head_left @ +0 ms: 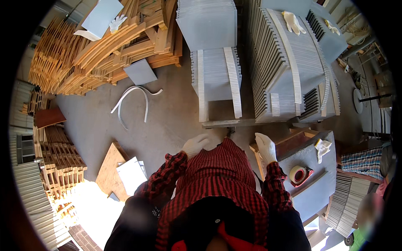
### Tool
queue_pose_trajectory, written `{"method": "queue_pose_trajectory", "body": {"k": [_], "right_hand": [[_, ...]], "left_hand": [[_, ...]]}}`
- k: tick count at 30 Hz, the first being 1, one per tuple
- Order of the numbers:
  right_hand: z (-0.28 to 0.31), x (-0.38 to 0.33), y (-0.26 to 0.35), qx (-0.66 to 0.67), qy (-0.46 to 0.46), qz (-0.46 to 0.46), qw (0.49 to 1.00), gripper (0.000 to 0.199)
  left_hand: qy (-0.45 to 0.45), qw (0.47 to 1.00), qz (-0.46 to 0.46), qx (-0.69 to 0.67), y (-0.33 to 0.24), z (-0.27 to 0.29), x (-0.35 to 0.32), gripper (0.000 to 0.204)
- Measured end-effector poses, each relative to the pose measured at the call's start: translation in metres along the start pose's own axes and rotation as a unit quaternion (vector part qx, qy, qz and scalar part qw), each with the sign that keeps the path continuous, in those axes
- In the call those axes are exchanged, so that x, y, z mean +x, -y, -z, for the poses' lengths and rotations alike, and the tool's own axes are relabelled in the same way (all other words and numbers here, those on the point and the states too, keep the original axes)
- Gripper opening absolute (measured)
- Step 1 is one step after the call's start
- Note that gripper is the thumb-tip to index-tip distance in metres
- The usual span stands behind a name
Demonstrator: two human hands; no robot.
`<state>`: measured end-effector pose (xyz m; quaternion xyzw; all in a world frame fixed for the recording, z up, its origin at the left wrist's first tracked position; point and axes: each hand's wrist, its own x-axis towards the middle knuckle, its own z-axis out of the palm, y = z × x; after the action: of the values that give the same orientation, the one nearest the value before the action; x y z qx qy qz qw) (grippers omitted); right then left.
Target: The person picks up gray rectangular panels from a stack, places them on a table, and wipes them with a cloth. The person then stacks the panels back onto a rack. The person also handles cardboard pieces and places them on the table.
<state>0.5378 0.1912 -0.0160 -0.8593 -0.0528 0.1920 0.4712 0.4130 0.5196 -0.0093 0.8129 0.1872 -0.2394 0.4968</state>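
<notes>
While you lean by the grey slab stack (217, 75) | left hand (195, 144) near it, gloved, maybe loose | right hand (265, 147) flat, empty | tape roll (299, 175) beyond.

From where I stand, the open room lies at eleven o'clock of the person's gloved left hand (195, 144): bare concrete floor (167, 113), broken only by loose white strapping (133, 100) and one grey tile (140, 72). Beyond that, stacked wooden pallets (109, 46) wall off ten o'clock. At twelve, a strapped stack of grey slabs (215, 71) blocks the way, and a taller strapped stack (289, 67) closes one o'clock. The right hand (265, 147) has a wooden crate (293, 142) just beside it and a grey table (312, 188) with a tape roll (299, 175) at four o'clock. Boards (111, 169) lie at eight.
</notes>
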Motion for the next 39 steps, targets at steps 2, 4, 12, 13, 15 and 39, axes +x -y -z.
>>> {"method": "queue_pose_trajectory", "body": {"k": [2,4,12,13,15,39], "right_hand": [[-0.007,0.032,-0.016,-0.023,0.031,0.016,0.999,0.032],[-0.009,0.053,0.001,-0.020,0.054,0.012,0.998,0.033],[-0.019,0.115,0.032,-0.071,0.123,0.082,0.986,0.031],[-0.020,0.121,0.037,-0.078,0.113,0.131,0.982,0.029],[-0.027,0.132,0.044,-0.061,0.115,0.076,0.989,0.026],[-0.202,0.137,0.178,-0.007,-0.003,-0.109,0.994,0.033]], "left_hand": [[-0.011,1.000,0.019,0.009,-0.002,0.015,0.010,0.052],[-0.020,0.999,0.026,0.019,-0.004,0.028,0.024,0.053],[0.007,0.996,0.052,-0.070,-0.043,0.052,0.065,0.051],[0.021,0.997,0.045,-0.054,-0.038,0.056,0.069,0.051],[0.047,0.998,0.029,-0.020,-0.035,0.070,0.077,0.051],[-0.333,0.907,-0.127,-0.224,-0.108,0.395,0.411,0.056]]}}
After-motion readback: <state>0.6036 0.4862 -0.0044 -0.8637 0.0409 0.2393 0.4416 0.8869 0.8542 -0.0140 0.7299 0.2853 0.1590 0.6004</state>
